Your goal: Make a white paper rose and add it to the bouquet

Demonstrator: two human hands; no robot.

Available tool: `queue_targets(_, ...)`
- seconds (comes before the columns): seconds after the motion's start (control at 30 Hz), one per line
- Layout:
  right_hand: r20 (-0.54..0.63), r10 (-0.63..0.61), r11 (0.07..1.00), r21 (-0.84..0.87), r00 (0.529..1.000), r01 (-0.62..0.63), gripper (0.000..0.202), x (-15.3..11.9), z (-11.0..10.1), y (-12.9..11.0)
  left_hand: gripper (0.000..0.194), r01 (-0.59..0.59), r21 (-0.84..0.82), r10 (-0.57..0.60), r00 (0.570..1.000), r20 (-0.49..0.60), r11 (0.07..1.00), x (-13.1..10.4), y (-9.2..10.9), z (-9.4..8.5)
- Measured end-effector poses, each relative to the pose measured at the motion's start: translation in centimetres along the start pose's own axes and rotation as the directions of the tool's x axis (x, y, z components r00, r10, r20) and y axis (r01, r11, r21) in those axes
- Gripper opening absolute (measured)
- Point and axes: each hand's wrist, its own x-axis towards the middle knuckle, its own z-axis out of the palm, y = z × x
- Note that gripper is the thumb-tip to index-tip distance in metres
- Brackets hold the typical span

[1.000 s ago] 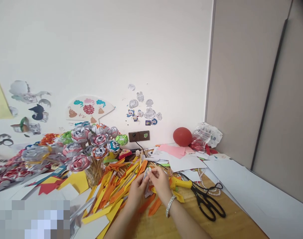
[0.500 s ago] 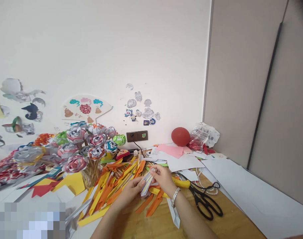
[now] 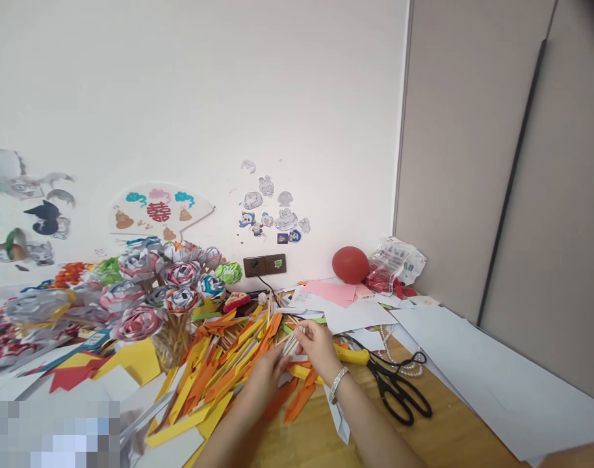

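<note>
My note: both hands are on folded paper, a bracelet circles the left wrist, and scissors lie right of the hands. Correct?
Not quite: the head view shows the bracelet on the wrist of the right hand, not the left hand. The folded paper and scissors are as stated.

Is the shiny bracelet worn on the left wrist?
No, the bracelet goes around the wrist of the right hand, which holds paper strips.

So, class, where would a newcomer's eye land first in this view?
Probably on the paper roses bunched left of centre, and the round red balloon at the back, right of centre. Nearer, a left hand and right hand hold folded striped paper, beside a vivid heap of yellow and orange paper strips.
</note>
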Motion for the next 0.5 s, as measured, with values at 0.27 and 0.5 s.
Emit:
queue_targets(0.27, 0.151, 0.052, 0.976, 0.201, 0.987, -0.082, 0.029, -0.4, 0.3, -0.3, 0.040, 0.072, -0.196, -0.062, 0.996, 0.058, 0.978, 0.0, 0.8, 0.2)
queue_targets(0.5, 0.122, 0.005, 0.957, 0.287, 0.992, -0.040, 0.026, -0.5, 0.7, -1.2, 0.046, 0.156, -0.381, -0.088, 0.978, 0.190, 0.911, 0.1, 1.8, -0.4)
